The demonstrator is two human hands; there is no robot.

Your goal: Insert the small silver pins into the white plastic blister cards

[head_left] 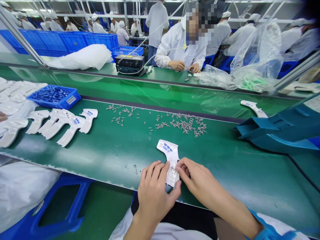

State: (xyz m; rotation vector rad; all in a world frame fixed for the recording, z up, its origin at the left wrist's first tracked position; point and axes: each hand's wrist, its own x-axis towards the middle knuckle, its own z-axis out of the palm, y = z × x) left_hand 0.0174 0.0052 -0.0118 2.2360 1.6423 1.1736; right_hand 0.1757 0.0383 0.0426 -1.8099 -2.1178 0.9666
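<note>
A white plastic shell half with a curved, gun-like handle [170, 150] lies on the green work surface in front of me, with small blue pieces in its wide upper end. My left hand [153, 190] holds the handle from the left, its index finger on the edge and the thumb by the lower end. At the handle's right side, my right hand [191, 171] is closed in a pinch over the inside of the shell. Small metal-looking bits show at those fingertips, but what they hold is too small to make out.
Small metal pieces [186, 123] lie scattered beyond the shell. More white shell halves [66, 125] and a blue bin [72, 100] of small blue parts are at left. A teal chute-like object [280, 133] stands at right. A co-worker [185, 43] sits across the line.
</note>
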